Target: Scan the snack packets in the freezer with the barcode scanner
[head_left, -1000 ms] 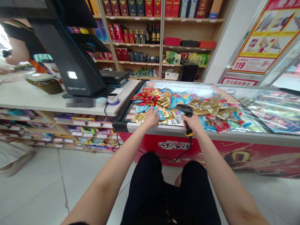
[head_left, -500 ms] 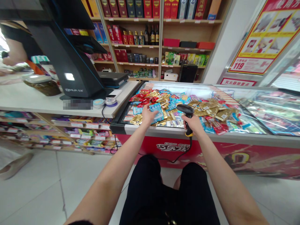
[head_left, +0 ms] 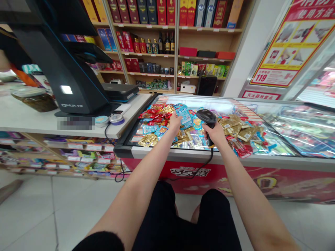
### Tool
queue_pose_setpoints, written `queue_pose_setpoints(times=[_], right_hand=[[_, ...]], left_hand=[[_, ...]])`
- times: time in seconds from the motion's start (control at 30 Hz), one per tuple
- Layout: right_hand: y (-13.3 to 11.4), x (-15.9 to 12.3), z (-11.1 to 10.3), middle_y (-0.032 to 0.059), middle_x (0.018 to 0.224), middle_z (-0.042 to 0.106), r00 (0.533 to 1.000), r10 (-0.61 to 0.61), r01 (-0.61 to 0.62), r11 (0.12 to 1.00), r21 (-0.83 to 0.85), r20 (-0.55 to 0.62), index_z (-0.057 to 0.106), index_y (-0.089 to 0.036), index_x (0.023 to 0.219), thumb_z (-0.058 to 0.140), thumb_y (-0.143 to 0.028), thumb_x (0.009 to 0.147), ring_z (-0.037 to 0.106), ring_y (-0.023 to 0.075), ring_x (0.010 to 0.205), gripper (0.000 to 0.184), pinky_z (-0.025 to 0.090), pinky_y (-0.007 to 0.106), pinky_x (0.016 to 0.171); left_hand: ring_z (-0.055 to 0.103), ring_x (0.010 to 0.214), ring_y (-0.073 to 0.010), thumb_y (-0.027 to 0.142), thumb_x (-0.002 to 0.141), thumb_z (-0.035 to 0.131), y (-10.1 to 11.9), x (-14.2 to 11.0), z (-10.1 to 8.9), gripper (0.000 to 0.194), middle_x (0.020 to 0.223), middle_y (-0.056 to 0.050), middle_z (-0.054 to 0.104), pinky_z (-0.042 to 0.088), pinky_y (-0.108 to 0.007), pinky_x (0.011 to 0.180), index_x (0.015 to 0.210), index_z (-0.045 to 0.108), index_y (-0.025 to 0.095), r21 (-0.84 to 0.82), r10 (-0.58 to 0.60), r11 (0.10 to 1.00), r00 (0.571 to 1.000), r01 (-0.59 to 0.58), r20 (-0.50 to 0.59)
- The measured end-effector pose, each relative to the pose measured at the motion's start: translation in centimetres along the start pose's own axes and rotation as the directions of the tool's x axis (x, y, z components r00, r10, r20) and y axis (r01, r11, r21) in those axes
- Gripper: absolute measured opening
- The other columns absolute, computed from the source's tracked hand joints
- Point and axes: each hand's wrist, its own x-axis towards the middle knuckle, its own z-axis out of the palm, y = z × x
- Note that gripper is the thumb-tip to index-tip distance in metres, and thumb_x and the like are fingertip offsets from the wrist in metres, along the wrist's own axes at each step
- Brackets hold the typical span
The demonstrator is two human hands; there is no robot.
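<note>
My left hand [head_left: 175,123] is closed on the edge of a blue snack packet [head_left: 184,117], lifted over the pile. My right hand [head_left: 215,134] wraps the handle of a black barcode scanner [head_left: 206,115], its head turned toward the packet and a cable hanging from its grip. Beneath both hands, red, gold and blue packets lie heaped on the glass top of a chest freezer [head_left: 256,161]. Red packets [head_left: 154,113] lie at the left of the heap, and gold packets [head_left: 232,126] sit right of the scanner.
A white counter [head_left: 78,123] on the left holds a dark checkout terminal [head_left: 68,76], a lidded jar [head_left: 35,99] and two small round tubs. Shelves [head_left: 146,26] of boxes and bottles stand behind. The scanner cable [head_left: 193,175] loops along the freezer front. Another person's arm shows at far left.
My left hand has moved right and farther forward with the blue packet, closer to the scanner. The scanner head has turned toward it. The whole view has shifted slightly.
</note>
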Motion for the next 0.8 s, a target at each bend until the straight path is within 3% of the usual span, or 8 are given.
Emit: queue_pose_setpoints(times=[0.13, 0.23, 0.37, 0.47, 0.53, 0.67, 0.8], right_hand=[[0.4, 1.2, -0.1, -0.0041, 0.051, 0.058, 1.000, -0.015, 0.014, 1.000, -0.021, -0.016, 0.054, -0.023, 0.078, 0.075, -0.040, 0.067, 0.050, 0.0129, 0.036, 0.029, 0.041, 0.024, 0.035], [-0.6, 2.5, 0.0, -0.0040, 0.052, 0.058, 0.999, -0.020, 0.021, 1.000, 0.021, -0.033, 0.053, -0.022, 0.078, 0.074, -0.038, 0.069, 0.051, 0.0129, 0.037, 0.027, 0.042, 0.025, 0.035], [-1.9, 4.0, 0.7, -0.0043, 0.054, 0.058, 0.999, -0.036, 0.035, 0.996, 0.078, 0.020, 0.053, -0.022, 0.079, 0.077, -0.036, 0.070, 0.052, 0.0121, 0.039, 0.029, 0.044, 0.024, 0.037], [-1.9, 5.1, 1.4, -0.0047, 0.056, 0.058, 0.995, -0.007, -0.008, 0.989, 0.148, 0.099, 0.051, -0.023, 0.081, 0.077, -0.038, 0.072, 0.053, 0.0119, 0.040, 0.031, 0.046, 0.024, 0.038], [-1.6, 5.7, 1.6, -0.0048, 0.058, 0.059, 0.996, 0.000, -0.015, 0.986, 0.168, 0.089, 0.051, -0.023, 0.084, 0.077, -0.041, 0.073, 0.054, 0.0119, 0.042, 0.033, 0.046, 0.024, 0.039], [-0.8, 6.4, 1.5, -0.0051, 0.059, 0.060, 0.998, -0.056, 0.054, 0.994, 0.090, 0.021, 0.053, -0.024, 0.088, 0.078, -0.043, 0.075, 0.054, 0.0120, 0.040, 0.035, 0.044, 0.023, 0.039], [0.2, 6.3, 1.7, -0.0040, 0.054, 0.058, 0.996, -0.079, 0.080, 0.997, -0.007, 0.033, 0.054, -0.024, 0.084, 0.075, -0.044, 0.079, 0.051, 0.0129, 0.037, 0.029, 0.042, 0.025, 0.038]], left_hand=[[0.075, 0.091, -0.0211, 0.025, 0.071, 0.078, 0.4, 1.1, 0.1, 0.045, 0.094, -0.005, 0.078, 0.060, -0.037, 0.088, 0.113, 0.067, 0.017, -0.187, -0.078, 0.978, 0.993, 0.093, 0.088], [0.076, 0.095, -0.0245, 0.029, 0.068, 0.083, 0.6, 2.4, 0.1, 0.046, 0.093, -0.007, 0.079, 0.061, -0.041, 0.089, 0.109, 0.068, 0.016, -0.234, -0.089, 0.967, 0.993, 0.106, 0.081], [0.076, 0.100, -0.0260, 0.028, 0.068, 0.083, 0.5, 4.4, 0.0, 0.039, 0.095, -0.008, 0.080, 0.061, -0.041, 0.092, 0.102, 0.068, 0.015, -0.240, -0.072, 0.968, 0.997, 0.077, 0.028], [0.076, 0.100, -0.0245, 0.025, 0.070, 0.078, 0.0, 5.8, -0.3, 0.034, 0.096, -0.007, 0.079, 0.060, -0.038, 0.091, 0.101, 0.067, 0.016, -0.246, -0.044, 0.968, 0.999, 0.047, 0.017], [0.076, 0.097, -0.0237, 0.025, 0.071, 0.077, -0.3, 6.6, -0.6, 0.035, 0.097, -0.007, 0.079, 0.061, -0.037, 0.089, 0.103, 0.067, 0.017, -0.244, -0.036, 0.969, 0.999, 0.039, 0.015], [0.077, 0.093, -0.0239, 0.031, 0.073, 0.080, -0.9, 7.5, -1.0, 0.041, 0.097, -0.006, 0.079, 0.062, -0.037, 0.084, 0.110, 0.068, 0.017, -0.197, -0.057, 0.979, 0.998, 0.059, 0.018], [0.077, 0.092, -0.0238, 0.029, 0.075, 0.078, -1.3, 8.1, -1.0, 0.039, 0.094, -0.006, 0.080, 0.062, -0.037, 0.084, 0.110, 0.069, 0.016, -0.176, -0.058, 0.983, 0.998, 0.061, 0.025]])
